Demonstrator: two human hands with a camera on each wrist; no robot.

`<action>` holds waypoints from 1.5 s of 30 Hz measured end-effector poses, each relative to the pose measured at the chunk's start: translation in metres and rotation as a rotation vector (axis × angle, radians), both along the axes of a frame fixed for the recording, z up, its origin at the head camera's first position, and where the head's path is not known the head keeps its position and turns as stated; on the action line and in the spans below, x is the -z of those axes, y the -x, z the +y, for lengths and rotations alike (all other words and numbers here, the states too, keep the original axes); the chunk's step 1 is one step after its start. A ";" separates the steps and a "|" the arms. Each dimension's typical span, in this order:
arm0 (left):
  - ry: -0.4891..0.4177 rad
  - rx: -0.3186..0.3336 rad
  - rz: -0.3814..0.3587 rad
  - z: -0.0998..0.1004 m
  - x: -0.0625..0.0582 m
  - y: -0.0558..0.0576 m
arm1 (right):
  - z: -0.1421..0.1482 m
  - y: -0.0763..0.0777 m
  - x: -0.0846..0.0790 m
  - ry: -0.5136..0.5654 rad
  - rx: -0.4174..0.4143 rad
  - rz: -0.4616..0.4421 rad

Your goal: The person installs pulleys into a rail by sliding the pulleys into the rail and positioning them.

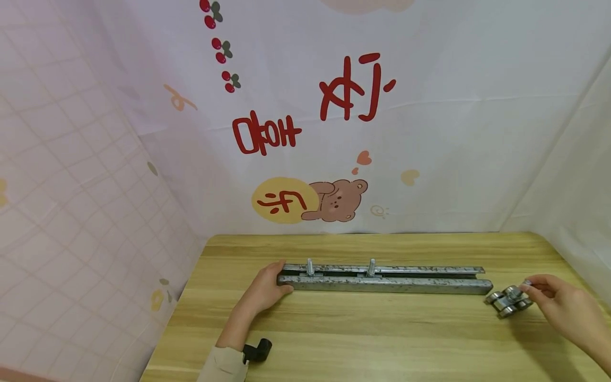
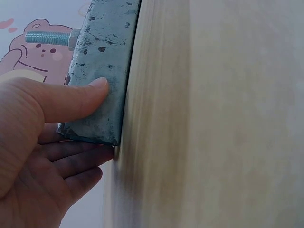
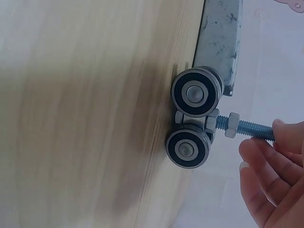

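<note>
A grey speckled metal channel rail (image 1: pixel 382 285) lies across the wooden table, its slot facing up. Two threaded bolts (image 1: pixel 310 267) stand up out of the slot toward its left half; what lies under them inside is mostly hidden. My left hand (image 1: pixel 264 289) holds the rail's left end, the thumb pressed on the front face and the fingers around the end. Just off the right end is a roller trolley (image 3: pixel 192 118) with several wheels and a nut on its threaded bolt. My right hand (image 1: pixel 560 305) pinches the tip of that bolt between thumb and fingers.
The wooden tabletop (image 1: pixel 382 339) runs back to a white printed cloth (image 1: pixel 453 159) hanging behind it. More cloth hangs at the left and right sides. A black strap piece (image 1: pixel 258 350) sits at my left wrist.
</note>
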State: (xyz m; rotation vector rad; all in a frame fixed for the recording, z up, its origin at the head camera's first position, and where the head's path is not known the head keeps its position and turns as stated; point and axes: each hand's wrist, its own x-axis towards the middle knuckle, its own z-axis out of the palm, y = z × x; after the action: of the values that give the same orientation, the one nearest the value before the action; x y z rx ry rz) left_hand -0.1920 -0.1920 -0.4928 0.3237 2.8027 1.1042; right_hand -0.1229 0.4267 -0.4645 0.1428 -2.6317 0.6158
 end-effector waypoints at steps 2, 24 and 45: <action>0.000 0.002 0.005 0.000 0.000 0.000 | 0.002 0.002 -0.001 0.003 0.013 -0.019; -0.005 0.008 0.006 0.000 0.000 -0.001 | 0.018 0.028 -0.007 0.025 0.096 -0.197; -0.001 0.005 0.006 0.000 -0.001 -0.002 | -0.002 0.038 0.002 0.074 0.105 -0.114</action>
State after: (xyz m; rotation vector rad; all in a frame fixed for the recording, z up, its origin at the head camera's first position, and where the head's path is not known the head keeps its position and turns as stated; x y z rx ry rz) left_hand -0.1905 -0.1923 -0.4923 0.3346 2.8051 1.1060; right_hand -0.1608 0.4249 -0.4661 -0.0541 -2.7003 0.7022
